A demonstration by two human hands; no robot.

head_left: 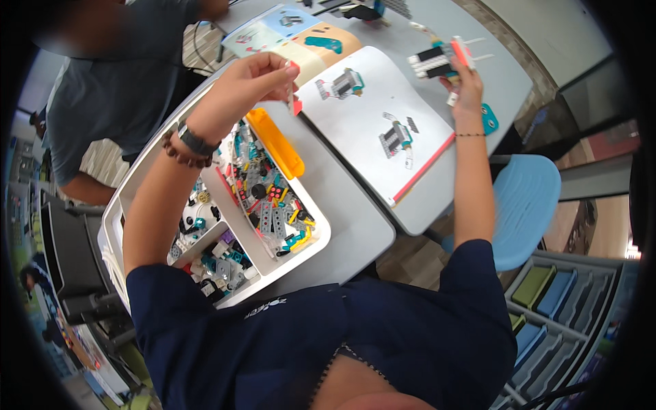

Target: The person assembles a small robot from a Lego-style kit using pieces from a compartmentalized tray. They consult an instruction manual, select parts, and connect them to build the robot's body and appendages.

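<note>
My left hand [258, 80] is raised over the far edge of the parts tray, its fingers pinched on a small coral-and-white toy building piece [296, 107]; its exact shape is hard to make out. At the far right, my right hand [469, 92] grips a brick model [432, 63] with white and black parts, a coral beam and thin pale prongs. Between the two hands an instruction booklet [365, 147] lies open on the table, with pictures of a grey-and-teal model. Below my left hand, the white sorting tray [320, 236] holds many loose pieces in compartments.
A yellow-orange bar-shaped part [275, 143] rests along the tray's rim. Teal pieces [489, 119] lie beside my right wrist. Another open booklet [328, 48] and dark parts are at the back. A person in grey [102, 89] stands at left; a blue chair [526, 208] is at right.
</note>
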